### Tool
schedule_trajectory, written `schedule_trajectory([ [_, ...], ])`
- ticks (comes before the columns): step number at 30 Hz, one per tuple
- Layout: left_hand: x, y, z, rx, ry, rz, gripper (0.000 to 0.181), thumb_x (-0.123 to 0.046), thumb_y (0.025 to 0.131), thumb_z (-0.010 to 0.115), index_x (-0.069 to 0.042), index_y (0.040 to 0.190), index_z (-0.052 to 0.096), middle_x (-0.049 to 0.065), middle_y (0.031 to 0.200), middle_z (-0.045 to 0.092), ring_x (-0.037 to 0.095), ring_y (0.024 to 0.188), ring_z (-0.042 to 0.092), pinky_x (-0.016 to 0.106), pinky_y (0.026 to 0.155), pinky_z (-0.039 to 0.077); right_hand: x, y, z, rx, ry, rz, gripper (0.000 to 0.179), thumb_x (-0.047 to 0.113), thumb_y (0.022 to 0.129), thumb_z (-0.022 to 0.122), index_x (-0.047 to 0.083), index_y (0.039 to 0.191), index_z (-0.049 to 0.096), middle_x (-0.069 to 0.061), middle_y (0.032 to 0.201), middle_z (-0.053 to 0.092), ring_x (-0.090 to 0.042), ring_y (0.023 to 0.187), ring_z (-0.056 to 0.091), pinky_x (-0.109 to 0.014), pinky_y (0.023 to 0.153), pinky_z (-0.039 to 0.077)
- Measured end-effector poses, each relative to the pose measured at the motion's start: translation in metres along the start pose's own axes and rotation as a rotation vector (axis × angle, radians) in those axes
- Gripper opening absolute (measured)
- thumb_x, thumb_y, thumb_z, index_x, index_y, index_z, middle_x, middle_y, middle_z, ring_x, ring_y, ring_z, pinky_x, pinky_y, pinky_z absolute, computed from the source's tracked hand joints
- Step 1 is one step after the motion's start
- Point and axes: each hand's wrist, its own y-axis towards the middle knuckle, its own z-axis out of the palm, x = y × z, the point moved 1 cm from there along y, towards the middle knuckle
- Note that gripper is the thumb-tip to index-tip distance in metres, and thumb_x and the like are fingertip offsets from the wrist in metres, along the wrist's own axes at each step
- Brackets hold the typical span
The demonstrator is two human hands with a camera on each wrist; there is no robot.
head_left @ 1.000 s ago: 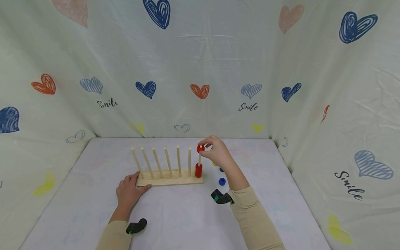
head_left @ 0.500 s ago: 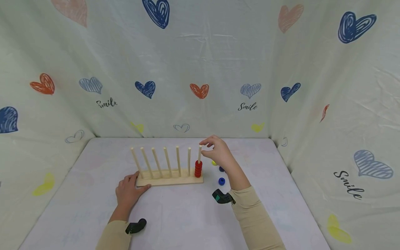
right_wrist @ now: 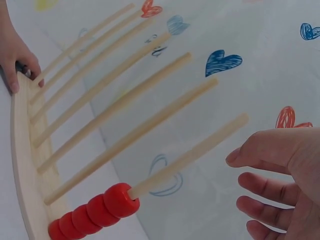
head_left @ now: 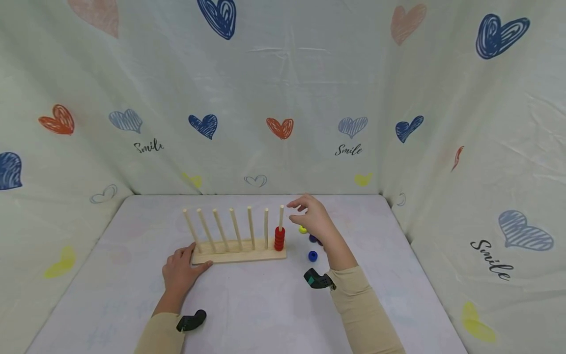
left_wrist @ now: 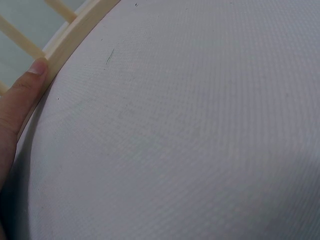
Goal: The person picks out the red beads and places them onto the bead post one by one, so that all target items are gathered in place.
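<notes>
A wooden peg rack (head_left: 247,256) with a row of upright pegs stands on the table. My left hand (head_left: 181,269) grips its left end, the thumb (left_wrist: 29,86) lying along the front edge. On the rightmost peg (right_wrist: 192,154) sits a stack of several red beads (head_left: 279,239), down at the base; the other pegs carry none. Beside the top of that peg is my right hand (head_left: 315,216), its fingers spread apart and holding nothing. In the right wrist view a gap shows between the thumb (right_wrist: 257,150) and the peg tip.
Right of the rack lie a blue bead (head_left: 313,256), a yellow bead (head_left: 302,229) and darker beads (head_left: 313,238) partly hidden behind the right hand and wrist. A heart-printed cloth (head_left: 292,88) hangs behind the table.
The right hand let go of a red bead at the peg's top; it dropped onto the stack. The hand then drew back slightly right, its fingers parting. The left hand stayed on the rack.
</notes>
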Motion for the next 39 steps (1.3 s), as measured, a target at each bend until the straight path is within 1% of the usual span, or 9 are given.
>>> schedule_trajectory([
  [3, 0.0, 0.0, 0.0, -0.001, 0.002, -0.004, 0.093, -0.05, 0.081, 0.075, 0.001, 0.148, 0.035, 0.027, 0.133, 0.042, 0.047, 0.12, 0.038, 0.061, 0.095, 0.028, -0.005, 0.0, 0.0, -0.003, -0.004, 0.011, 0.024, 0.01, 0.087, 0.074, 0.012, 0.111, 0.071, -0.003, 0.114, 0.06, -0.029, 0.108, 0.055, -0.04, 0.082, 0.051],
  [9, -0.003, -0.001, -0.002, -0.003, -0.004, -0.009, 0.092, -0.048, 0.081, 0.075, 0.001, 0.147, 0.035, 0.028, 0.133, 0.042, 0.047, 0.12, 0.038, 0.061, 0.095, 0.028, -0.017, -0.001, 0.002, -0.005, -0.014, 0.035, 0.025, 0.01, 0.086, 0.074, 0.012, 0.11, 0.072, -0.004, 0.113, 0.06, -0.026, 0.105, 0.055, -0.037, 0.078, 0.052],
  [19, -0.003, -0.001, -0.002, -0.004, -0.003, -0.008, 0.092, -0.049, 0.081, 0.075, 0.001, 0.147, 0.035, 0.028, 0.133, 0.041, 0.047, 0.12, 0.038, 0.061, 0.095, 0.028, -0.033, -0.006, 0.003, -0.005, -0.007, 0.063, 0.025, 0.01, 0.086, 0.074, 0.011, 0.111, 0.071, -0.004, 0.112, 0.061, -0.029, 0.107, 0.056, -0.039, 0.08, 0.052],
  [25, -0.001, -0.001, 0.0, -0.002, -0.007, -0.004, 0.092, -0.049, 0.081, 0.075, 0.001, 0.147, 0.036, 0.028, 0.133, 0.042, 0.048, 0.12, 0.038, 0.061, 0.095, 0.027, -0.043, -0.01, 0.004, -0.018, -0.003, 0.089, 0.024, 0.01, 0.085, 0.074, 0.011, 0.109, 0.072, -0.004, 0.111, 0.06, -0.026, 0.104, 0.056, -0.04, 0.08, 0.051],
  [29, 0.001, 0.0, 0.0, -0.004, -0.007, 0.001, 0.094, -0.054, 0.08, 0.074, 0.0, 0.147, 0.036, 0.028, 0.132, 0.042, 0.048, 0.12, 0.038, 0.062, 0.095, 0.028, -0.049, -0.013, 0.004, -0.019, -0.003, 0.098, 0.025, 0.01, 0.085, 0.075, 0.01, 0.109, 0.072, -0.006, 0.111, 0.06, -0.027, 0.103, 0.056, -0.039, 0.078, 0.051],
  [33, 0.0, -0.001, 0.001, -0.009, -0.008, 0.0, 0.093, -0.053, 0.081, 0.074, 0.0, 0.147, 0.037, 0.027, 0.132, 0.042, 0.047, 0.119, 0.037, 0.062, 0.094, 0.028, -0.058, -0.015, 0.006, -0.02, 0.001, 0.113, 0.026, 0.008, 0.085, 0.075, 0.007, 0.111, 0.071, -0.008, 0.112, 0.06, -0.03, 0.101, 0.057, -0.036, 0.075, 0.052],
  [35, -0.001, -0.001, 0.001, -0.021, -0.008, 0.001, 0.09, -0.049, 0.08, 0.076, 0.0, 0.146, 0.038, 0.027, 0.131, 0.043, 0.047, 0.118, 0.038, 0.061, 0.094, 0.029, -0.062, -0.015, 0.007, -0.023, 0.003, 0.115, 0.027, 0.007, 0.085, 0.074, 0.007, 0.111, 0.071, -0.009, 0.112, 0.06, -0.031, 0.103, 0.057, -0.037, 0.076, 0.051],
  [39, -0.004, -0.003, 0.0, -0.04, 0.0, 0.002, 0.088, -0.045, 0.079, 0.078, 0.001, 0.144, 0.04, 0.027, 0.129, 0.044, 0.047, 0.116, 0.041, 0.061, 0.092, 0.031, -0.069, -0.015, 0.009, -0.034, -0.006, 0.129, 0.027, 0.008, 0.085, 0.074, 0.008, 0.112, 0.071, -0.01, 0.112, 0.061, -0.03, 0.103, 0.057, -0.04, 0.08, 0.051],
])
